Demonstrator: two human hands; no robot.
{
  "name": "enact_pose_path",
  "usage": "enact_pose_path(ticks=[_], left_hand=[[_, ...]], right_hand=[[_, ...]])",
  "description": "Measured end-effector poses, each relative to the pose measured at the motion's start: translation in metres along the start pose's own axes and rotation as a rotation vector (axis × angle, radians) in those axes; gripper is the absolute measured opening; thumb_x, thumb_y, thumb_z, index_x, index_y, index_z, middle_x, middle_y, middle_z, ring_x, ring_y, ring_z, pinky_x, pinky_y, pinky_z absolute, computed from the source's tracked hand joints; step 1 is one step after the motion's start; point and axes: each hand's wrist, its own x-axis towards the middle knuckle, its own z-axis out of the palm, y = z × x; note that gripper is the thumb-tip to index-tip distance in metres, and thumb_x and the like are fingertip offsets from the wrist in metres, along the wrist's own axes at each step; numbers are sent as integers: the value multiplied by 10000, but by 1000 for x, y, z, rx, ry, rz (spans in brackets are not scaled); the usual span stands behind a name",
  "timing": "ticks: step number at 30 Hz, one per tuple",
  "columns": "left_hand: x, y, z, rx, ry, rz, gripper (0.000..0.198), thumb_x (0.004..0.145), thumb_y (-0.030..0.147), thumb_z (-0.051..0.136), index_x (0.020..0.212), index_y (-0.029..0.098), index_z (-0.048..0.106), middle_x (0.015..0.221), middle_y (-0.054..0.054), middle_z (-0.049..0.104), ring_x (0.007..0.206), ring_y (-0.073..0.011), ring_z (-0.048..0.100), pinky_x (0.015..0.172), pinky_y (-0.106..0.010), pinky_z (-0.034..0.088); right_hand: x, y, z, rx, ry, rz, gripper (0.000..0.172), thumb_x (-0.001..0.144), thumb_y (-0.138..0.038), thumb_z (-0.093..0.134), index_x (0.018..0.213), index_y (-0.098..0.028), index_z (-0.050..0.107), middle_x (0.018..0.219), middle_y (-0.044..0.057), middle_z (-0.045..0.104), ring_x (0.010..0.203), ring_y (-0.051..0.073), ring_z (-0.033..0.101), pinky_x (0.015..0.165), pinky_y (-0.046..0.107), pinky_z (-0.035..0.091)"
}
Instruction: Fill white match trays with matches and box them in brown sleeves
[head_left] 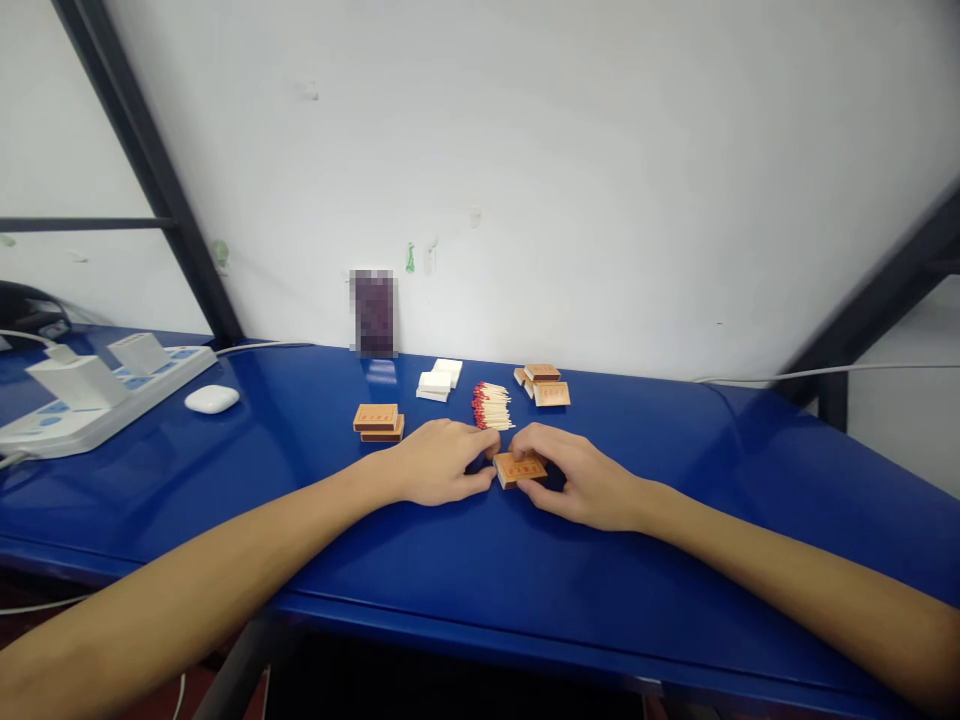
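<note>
An orange matchbox (523,468) lies on the blue table between my hands. My right hand (577,475) grips it, thumb at the near side and fingers on top and at the far side. At the box's left end is my left hand (446,460), its thumb and index fingertips apart and close to the box's white end. Just beyond the hands, a pile of red-tipped matches (492,408) is spread. Two stacked matchboxes (376,418) sit to the left, several orange box pieces (552,393) at the back right, and white trays (440,381) at the back.
A white power strip (97,425) with plugs and a white earbud case (212,399) are on the left of the blue table (420,560). A dark, blurred-out object (374,314) leans on the wall. Thin cables run along the table's back edge.
</note>
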Motion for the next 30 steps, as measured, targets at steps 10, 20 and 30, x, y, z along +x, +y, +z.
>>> enact_pose_path(ticks=[10,20,30], left_hand=[[0,0,0,34,6,51,128,918,315,475,913,201,533,803,-14,664,695,-191,621,614,-296,409],[-23,-67,-79,275,181,-367,276,890,311,393,1006,171,602,813,-58,671,723,-223,606,627,-297,380],[-38,-105,-55,180,-29,-490,247,873,350,443,911,195,632,780,-36,681,710,-202,619,606,-265,367]], right_hand=[[-1,0,0,22,-10,-22,146,853,-141,561,986,-203,561,916,44,603,775,171,548,707,304,479],[17,-13,15,21,-11,-179,123,936,-230,557,1018,-191,640,1019,94,657,860,186,638,756,317,552],[97,-68,61,-376,-104,-281,219,920,-257,504,1034,-132,643,1018,120,603,765,209,592,674,361,508]])
